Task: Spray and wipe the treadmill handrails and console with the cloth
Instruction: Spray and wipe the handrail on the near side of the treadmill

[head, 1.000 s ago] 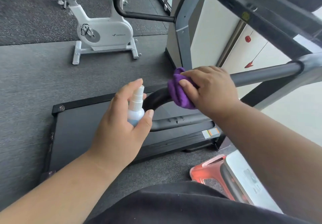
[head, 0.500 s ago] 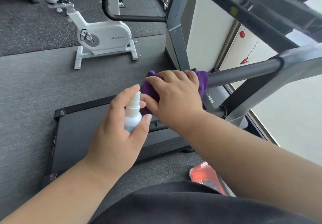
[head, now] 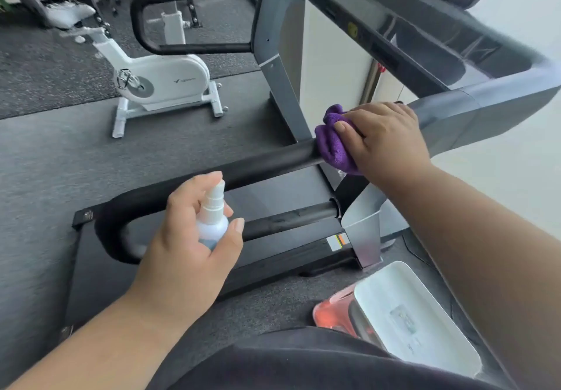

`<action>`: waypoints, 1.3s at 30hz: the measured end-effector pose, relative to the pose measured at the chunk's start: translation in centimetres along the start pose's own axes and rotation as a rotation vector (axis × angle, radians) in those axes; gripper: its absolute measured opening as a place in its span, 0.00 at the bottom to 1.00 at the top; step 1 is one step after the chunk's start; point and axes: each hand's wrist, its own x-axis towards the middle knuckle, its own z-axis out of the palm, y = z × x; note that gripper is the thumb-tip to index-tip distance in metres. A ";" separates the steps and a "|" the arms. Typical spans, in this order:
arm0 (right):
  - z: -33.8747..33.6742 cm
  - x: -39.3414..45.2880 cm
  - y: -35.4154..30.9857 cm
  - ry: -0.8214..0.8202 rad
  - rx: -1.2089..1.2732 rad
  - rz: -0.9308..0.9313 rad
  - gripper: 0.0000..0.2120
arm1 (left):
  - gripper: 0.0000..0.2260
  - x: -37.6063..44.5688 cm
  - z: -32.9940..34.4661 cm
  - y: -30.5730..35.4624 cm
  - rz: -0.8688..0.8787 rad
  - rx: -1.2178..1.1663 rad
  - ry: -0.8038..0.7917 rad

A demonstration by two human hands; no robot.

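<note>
Hands 2 | left hand (head: pixel 185 247) grips 1 spray bottle (head: pixel 212 222) | right hand (head: pixel 385 137) clutches 1 purple cloth (head: pixel 332 143) on handrail (head: pixel 258 165)

The right hand (head: pixel 384 137) has slid the purple cloth (head: pixel 332 142) along the black handrail (head: pixel 264 163). A second ago it gripped the cloth near the rail's curved free end; half a second ago it was passing over the middle; now cloth and hand sit at the far end, where the rail joins the grey upright. The length of rail it covered before lies bare. The left hand (head: pixel 188 238) with the spray bottle (head: pixel 212 222) now sits well apart from the cloth.
</note>
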 end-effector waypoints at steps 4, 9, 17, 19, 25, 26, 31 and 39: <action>0.6 -0.5 -2.8 0.019 -0.002 0.047 0.21 | 0.27 -0.5 1.2 1.4 -0.023 0.017 0.011; 2.2 -1.7 -8.7 -0.131 0.007 -0.176 0.36 | 0.24 0.0 3.0 3.1 -0.016 0.047 0.024; -0.1 -0.4 0.0 -0.203 0.021 -0.330 0.39 | 0.25 0.1 4.9 4.7 -0.020 0.049 0.031; -0.9 -0.2 2.2 -0.230 0.010 -0.285 0.39 | 0.26 -0.2 4.9 4.9 -0.034 0.055 0.033; -1.0 -0.6 1.7 -0.200 -0.003 -0.237 0.38 | 0.27 -1.3 3.9 4.6 -0.060 0.084 0.079; -0.7 -0.6 0.7 -0.189 -0.016 -0.231 0.38 | 0.27 -1.5 3.7 4.5 -0.070 0.091 0.085; 1.0 -0.5 -5.0 -0.165 -0.012 -0.285 0.37 | 0.23 -2.4 2.3 3.7 -0.103 0.056 0.143; 2.6 -0.6 -12.9 -0.205 -0.009 -0.363 0.36 | 0.24 -3.8 -0.8 1.6 -0.162 0.067 0.212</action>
